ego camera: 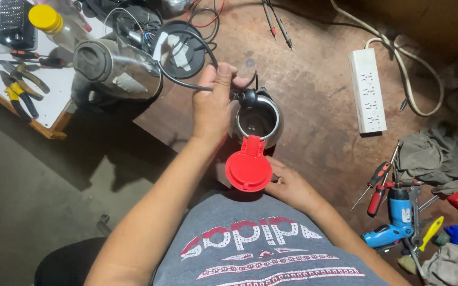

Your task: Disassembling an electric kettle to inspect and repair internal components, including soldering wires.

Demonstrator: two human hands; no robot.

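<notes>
A small stainless-steel electric kettle (255, 121) stands on the worn reddish-brown bench (314, 90) right in front of the person, its round red plastic lid (248, 167) hinged fully open and tipped back toward the grey printed shirt. The left hand (214, 100) reaches over the kettle's far rim with fingers and thumb pinched together on a black power cord (186, 85) where it meets the kettle's top edge. The right hand (292, 185) rests low at the near side of the kettle, just beside the open lid; the lid hides much of it, so whether its fingers are closed on anything cannot be told. The cord loops away to the upper left, past a round black kettle base (182, 48) that carries a pale rectangular label. Next to that base lies a second, larger steel kettle (113, 68) on its side, with a whitish label patch on its body. Farther left, on a white board, sit yellow-handled pliers (18, 96) and a clear bottle with a yellow cap (46, 18). To the right, well apart from the kettle, a white multi-socket power strip (367, 90) lies lengthwise, and near the lower right corner are a blue cordless drill (396, 220), red-handled screwdrivers (378, 188) and grey rags (436, 153).
</notes>
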